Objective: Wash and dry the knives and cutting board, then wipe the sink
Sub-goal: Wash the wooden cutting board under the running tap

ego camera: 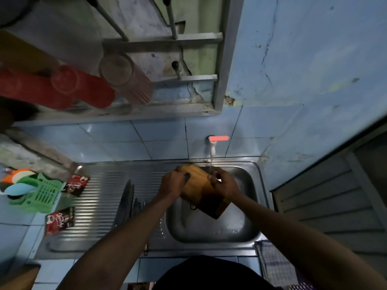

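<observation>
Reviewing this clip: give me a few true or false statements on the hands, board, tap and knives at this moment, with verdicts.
1. Both hands hold the cutting board over the sink. True: left hand, right hand.
2. The tap is off. False: water runs from it.
3. The knives lie in the basin. False: they rest on the ribbed drainboard.
4. A checked cloth lies at the sink's right front corner. True.

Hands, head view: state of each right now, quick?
Left hand: grips the left edge of the cutting board over the sink.
Right hand: holds the board's right side under the running tap.
</observation>
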